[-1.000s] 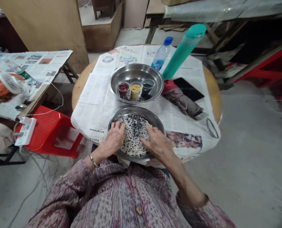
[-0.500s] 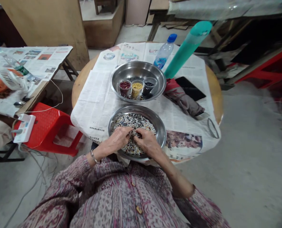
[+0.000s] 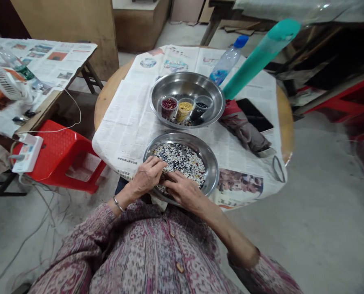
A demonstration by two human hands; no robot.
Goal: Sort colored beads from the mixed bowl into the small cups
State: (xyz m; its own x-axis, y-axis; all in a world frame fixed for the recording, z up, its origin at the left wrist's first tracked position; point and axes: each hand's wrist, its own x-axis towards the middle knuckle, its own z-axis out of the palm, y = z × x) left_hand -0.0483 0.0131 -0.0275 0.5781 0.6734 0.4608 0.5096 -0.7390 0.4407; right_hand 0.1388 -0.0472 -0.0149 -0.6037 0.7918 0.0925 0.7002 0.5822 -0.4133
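A shallow steel basin in front of me holds a mix of white grains, black bits and a few red and yellow beans. Over its near left part, my left hand has its fingers bent and pressed together. My right hand meets it from the right, fingers curled towards it. What the fingertips hold is hidden or too small to name. Behind stands a second steel basin with three clear cups: red beans, yellow beans and black beans.
Newspaper covers the round table. Beyond the far basin are a water bottle and a tall green tube. A folded umbrella and a dark phone or tablet lie right. A red stool holds a power strip.
Both hands have moved from the middle of the near basin to its near left side, uncovering more grains. The camera view has shifted slightly.
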